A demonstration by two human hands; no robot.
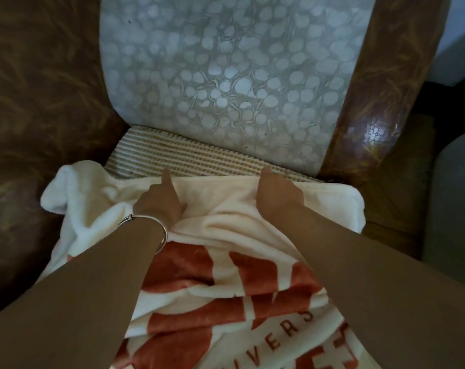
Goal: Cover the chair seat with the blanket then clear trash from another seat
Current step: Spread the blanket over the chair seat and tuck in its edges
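Both hands grip the far edge of a cream fleece blanket [226, 235] that lies over the near part of an armchair seat. On the left, the left hand [159, 201] is closed on a bunch of the fabric, thumb sticking up toward the far side, with a thin silver bangle [148, 225] around its wrist. Just to the right, the right hand [276, 193] pinches the same edge, its fingers tucked under the cloth and out of sight, thumb also raised.

Far-left, the blanket's corner [63, 190] is folded back against the dark brown armrest [39, 102]. Beyond the hands a strip of striped, woven seat cover [186, 155] remains bare, and behind it stands the chair's pale back cushion [226, 70], patterned with rounded pebble shapes. On the right, a glossy brown armrest [372, 115] catches a bright reflection.

Near the camera the blanket carries large rust-orange shapes, partly hidden by both forearms. Rust-orange letters reading "IVERS" [287, 339] run diagonally at the near right; the rest of the word is cut off by the frame and the right forearm. More blocky orange marks at the near right edge are too cropped to read.
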